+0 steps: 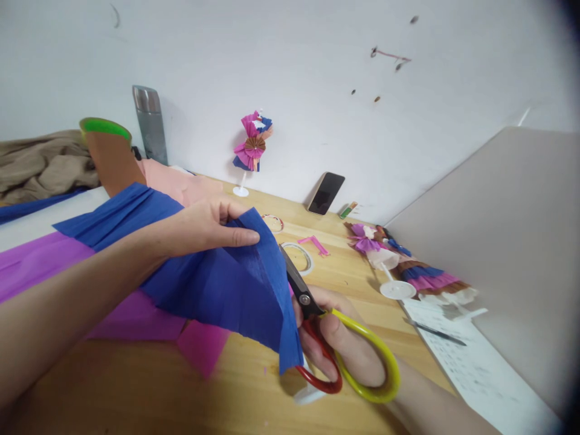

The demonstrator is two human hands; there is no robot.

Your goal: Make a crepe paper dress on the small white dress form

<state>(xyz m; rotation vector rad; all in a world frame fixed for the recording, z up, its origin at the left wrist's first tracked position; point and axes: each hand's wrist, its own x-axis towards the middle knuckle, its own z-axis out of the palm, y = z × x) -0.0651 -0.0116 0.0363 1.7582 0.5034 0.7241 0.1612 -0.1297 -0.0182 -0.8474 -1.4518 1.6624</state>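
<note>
My left hand (206, 226) pinches the upper edge of a folded blue crepe paper sheet (226, 284), holding it up over the wooden table (136, 386). My right hand (348, 344) grips scissors (335, 338) with one red and one yellow handle loop. The dark blades point up and away along the blue sheet's right edge. Purple paper (36, 260) and a pink piece (203, 344) lie under the blue sheet.
A paper-dressed doll on a white stand (251, 148) is at the wall, with a phone (325, 193) leaning nearby. Another doll (403, 266) lies at right beside a printed sheet with a pen (435, 331). Tape rings (299, 254), a steel flask (149, 124), a grey board (507, 241).
</note>
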